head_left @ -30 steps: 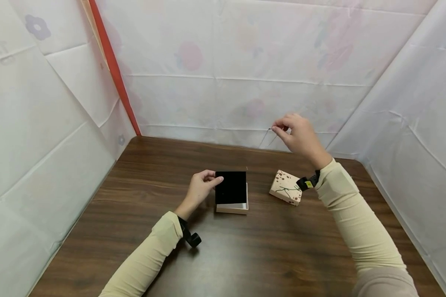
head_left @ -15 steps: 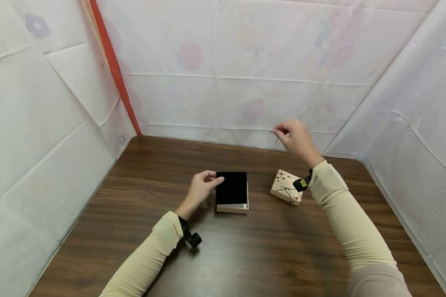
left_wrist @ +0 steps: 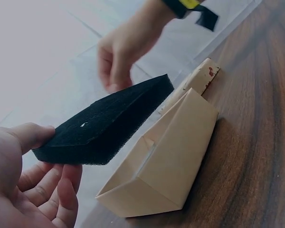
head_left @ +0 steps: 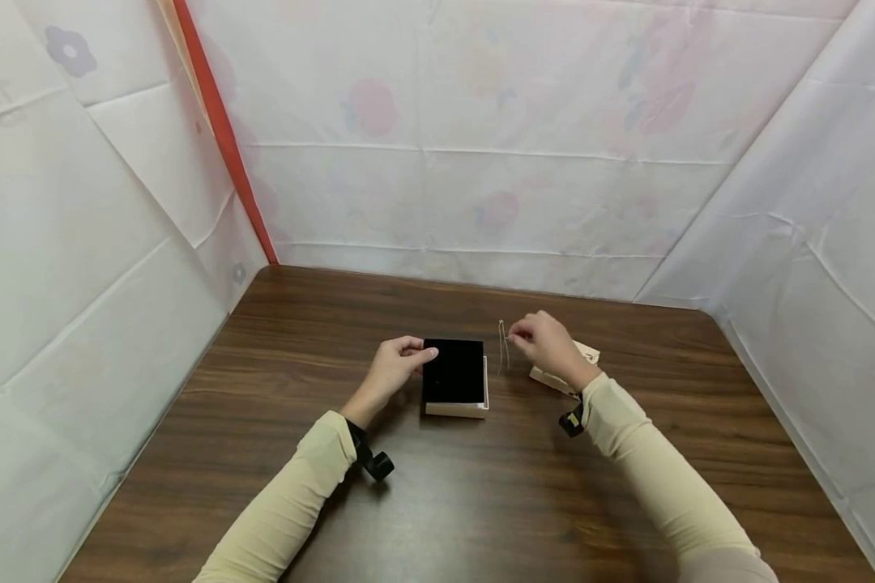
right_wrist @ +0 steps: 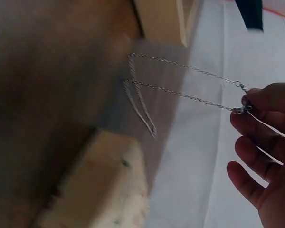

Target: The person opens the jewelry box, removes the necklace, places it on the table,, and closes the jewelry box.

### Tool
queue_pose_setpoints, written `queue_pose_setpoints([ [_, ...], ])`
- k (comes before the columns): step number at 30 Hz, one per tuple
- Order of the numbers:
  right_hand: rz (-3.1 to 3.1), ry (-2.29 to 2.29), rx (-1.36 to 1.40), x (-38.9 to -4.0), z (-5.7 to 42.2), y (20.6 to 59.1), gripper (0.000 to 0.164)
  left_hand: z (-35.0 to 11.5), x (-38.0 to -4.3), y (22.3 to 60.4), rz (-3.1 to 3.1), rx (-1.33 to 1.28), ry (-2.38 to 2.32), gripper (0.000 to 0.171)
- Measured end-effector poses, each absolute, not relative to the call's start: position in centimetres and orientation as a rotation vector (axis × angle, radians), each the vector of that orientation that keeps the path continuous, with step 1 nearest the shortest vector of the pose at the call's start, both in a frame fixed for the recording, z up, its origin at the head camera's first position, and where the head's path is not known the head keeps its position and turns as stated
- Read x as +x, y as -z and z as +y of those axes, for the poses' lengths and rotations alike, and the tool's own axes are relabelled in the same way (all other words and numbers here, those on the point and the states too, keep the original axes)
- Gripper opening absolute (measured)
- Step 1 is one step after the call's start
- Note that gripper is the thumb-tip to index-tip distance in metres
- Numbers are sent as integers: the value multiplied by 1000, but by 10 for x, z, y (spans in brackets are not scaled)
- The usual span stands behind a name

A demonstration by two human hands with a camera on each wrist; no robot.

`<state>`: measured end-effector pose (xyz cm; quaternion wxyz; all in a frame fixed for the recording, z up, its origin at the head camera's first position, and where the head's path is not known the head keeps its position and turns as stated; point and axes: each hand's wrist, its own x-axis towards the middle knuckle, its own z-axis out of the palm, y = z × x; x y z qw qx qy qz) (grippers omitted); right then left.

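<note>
Pinching the black pad [head_left: 454,371] by its left edge with the left hand [head_left: 390,372], over the open box [head_left: 455,411] on the counter [head_left: 437,502]. Farther right, pinching a thin chain [right_wrist: 185,96] with the right hand [head_left: 550,348], dangling it between the pad and the patterned lid [head_left: 586,353]. Backed on the far side by pale cloth [head_left: 437,194].

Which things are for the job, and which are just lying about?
For the job:
black foam pad, held by the left hand
thin chain, pinched by the right hand
open box
flowered lid, probably

Just around:
red strip
patterned cloth
</note>
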<state>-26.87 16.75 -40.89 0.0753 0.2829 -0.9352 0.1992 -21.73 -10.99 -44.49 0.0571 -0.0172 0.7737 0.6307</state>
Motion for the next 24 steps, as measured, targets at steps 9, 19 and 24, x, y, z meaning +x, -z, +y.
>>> queue_pose_setpoints([
  [9, -2879, -530, 975, -238, 168, 429, 7, -113, -222, 444, 2367, -46, -1902, 31],
  [19, -2878, -451, 1086, -215, 169, 442, 6, -113, -221, 445, 2356, -56, -1893, 36],
  [24, -2902, -443, 1104, -208, 170, 450, 6, -112, -222, 446, 2347, -51, -1891, 35],
])
